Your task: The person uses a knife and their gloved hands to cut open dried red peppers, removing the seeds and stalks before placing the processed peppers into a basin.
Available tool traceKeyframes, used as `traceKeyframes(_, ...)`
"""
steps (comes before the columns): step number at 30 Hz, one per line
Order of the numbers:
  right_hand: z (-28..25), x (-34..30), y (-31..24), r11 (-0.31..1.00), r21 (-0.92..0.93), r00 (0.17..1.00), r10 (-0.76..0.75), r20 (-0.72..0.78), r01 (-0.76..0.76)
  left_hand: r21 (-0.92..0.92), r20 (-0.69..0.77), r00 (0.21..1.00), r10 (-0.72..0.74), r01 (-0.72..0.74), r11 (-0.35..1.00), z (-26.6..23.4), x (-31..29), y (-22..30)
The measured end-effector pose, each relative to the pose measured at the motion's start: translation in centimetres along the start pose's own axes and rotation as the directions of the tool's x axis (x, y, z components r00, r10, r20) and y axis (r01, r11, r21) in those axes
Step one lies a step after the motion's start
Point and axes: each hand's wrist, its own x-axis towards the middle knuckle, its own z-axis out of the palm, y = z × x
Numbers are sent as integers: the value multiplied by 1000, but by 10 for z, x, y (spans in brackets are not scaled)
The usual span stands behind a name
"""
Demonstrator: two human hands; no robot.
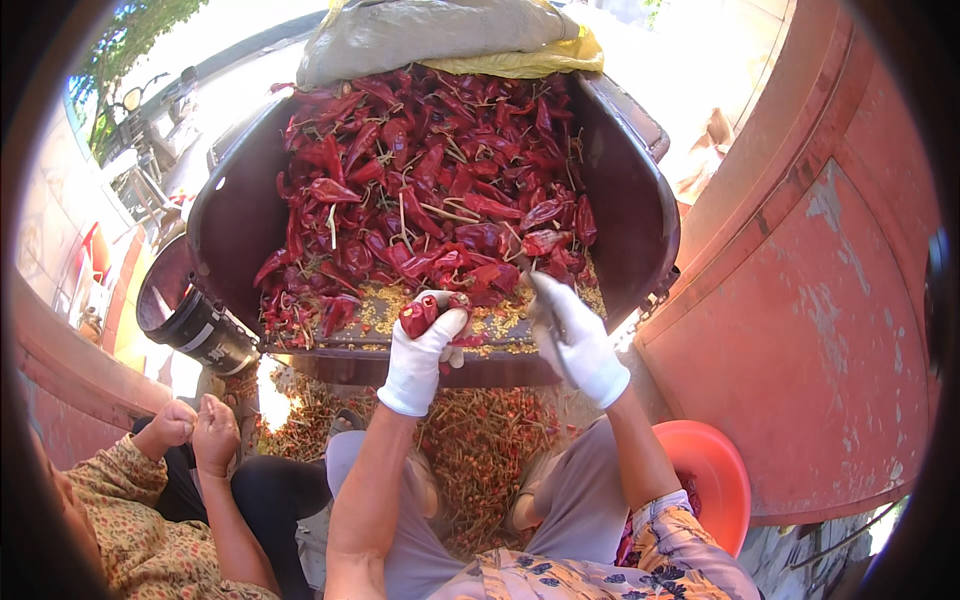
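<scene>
Left hand (425, 350) fingers pinch a red dried chilli (418, 315).

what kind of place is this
Probably an outdoor yard where dried chillies are sorted: a big dark tub heaped with red chillies, stems littering the ground, sunlit pavement behind.

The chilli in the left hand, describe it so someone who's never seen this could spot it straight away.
Find the big dark trough heaped with dried red chillies. At its near edge, over a strip of yellow seeds, the white-gloved left hand pinches one red chilli. Unlike the loose pile, it alone is lifted and gripped between gloved fingertips.
</scene>
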Motion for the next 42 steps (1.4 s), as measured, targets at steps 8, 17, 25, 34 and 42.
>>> traceKeyframes(8,-8,-17,-25,902,-423,975,13,222,84,88,114,990,-83,73,993,4,-8,4)
traceKeyframes(17,-10,-22,-27,850,-501,971,-46,234,161,216,197,968,-154,110,970,7,-13,9)
traceKeyframes(25,-13,-38,-19,861,-499,967,34,253,100,181,222,949,-222,184,966,17,-16,2)
traceKeyframes(34,-27,-34,-28,834,-532,959,12,284,147,165,214,960,-183,149,975,24,-19,-7)
traceKeyframes(42,-22,-35,-31,851,-516,954,71,291,94,120,254,934,-252,229,966,24,-20,-3)
